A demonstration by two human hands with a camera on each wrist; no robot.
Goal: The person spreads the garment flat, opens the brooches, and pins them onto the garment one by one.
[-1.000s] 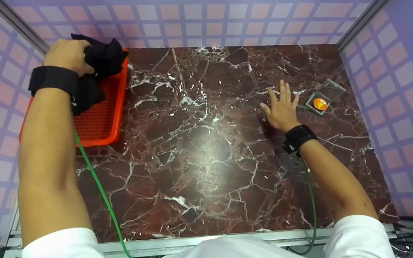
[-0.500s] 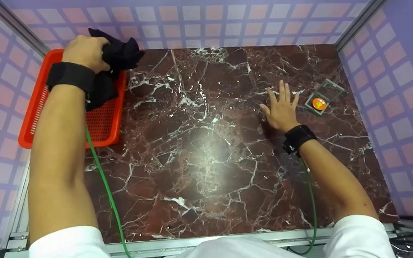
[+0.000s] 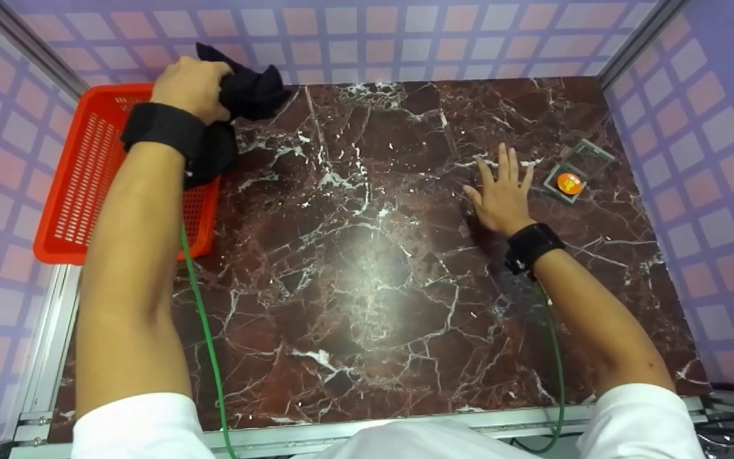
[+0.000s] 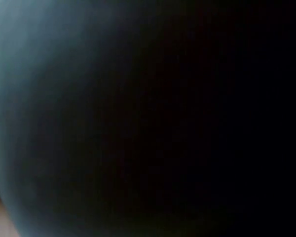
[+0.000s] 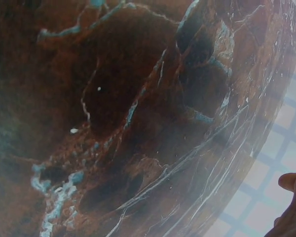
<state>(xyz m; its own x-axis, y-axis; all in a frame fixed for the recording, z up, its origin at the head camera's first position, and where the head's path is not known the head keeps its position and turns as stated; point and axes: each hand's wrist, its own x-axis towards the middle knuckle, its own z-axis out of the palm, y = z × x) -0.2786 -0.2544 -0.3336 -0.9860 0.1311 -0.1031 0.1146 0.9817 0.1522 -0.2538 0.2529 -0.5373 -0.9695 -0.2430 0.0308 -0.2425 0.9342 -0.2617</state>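
My left hand (image 3: 192,89) grips a bunched black cloth (image 3: 255,92) at the back left, above the right side of a red plastic basket (image 3: 80,185). One part of the cloth sticks out past the fingers and another hangs below the palm. Dark fabric (image 4: 113,118) fills nearly the whole left wrist view, hiding the fingertips. On the right, my right hand (image 3: 504,194) lies over the marble-patterned table with its fingers spread and nothing held. A small clear-lidded case (image 3: 587,159) stands open just right of it, with a round orange piece (image 3: 569,184) inside.
Checked purple panels (image 3: 380,44) enclose the table (image 3: 367,255) at the back and sides. A green cable (image 3: 208,331) trails from my left wrist to the front edge. Another cable (image 3: 555,357) runs from the right wrist.
My left hand has moved right with the black cloth, from over the basket's middle to its right edge, uncovering more of the basket. The right hand stays where it was.
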